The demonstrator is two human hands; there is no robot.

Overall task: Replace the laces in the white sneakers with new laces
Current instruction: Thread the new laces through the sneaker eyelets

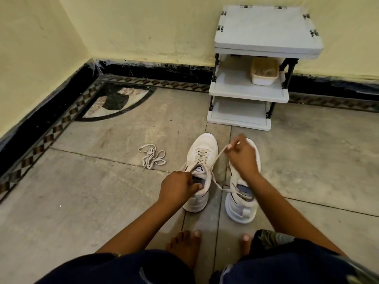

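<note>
Two white sneakers stand side by side on the stone floor, toes pointing away from me. The left sneaker (202,152) is laced with a cream lace (217,158). My left hand (178,186) grips this shoe at its collar beside the tongue. My right hand (242,155) pinches one end of that lace and holds it taut, up and to the right, above the right sneaker (242,201). The right sneaker's eyelets are mostly hidden behind my right hand and wrist. A loose lace (151,156) lies coiled on the floor to the left of the shoes.
A small white three-tier rack (249,93) stands against the wall behind the shoes, with a white tub (264,74) on its middle shelf. My bare feet (184,247) rest on the floor just before the shoes. Walls meet in a corner at the far left.
</note>
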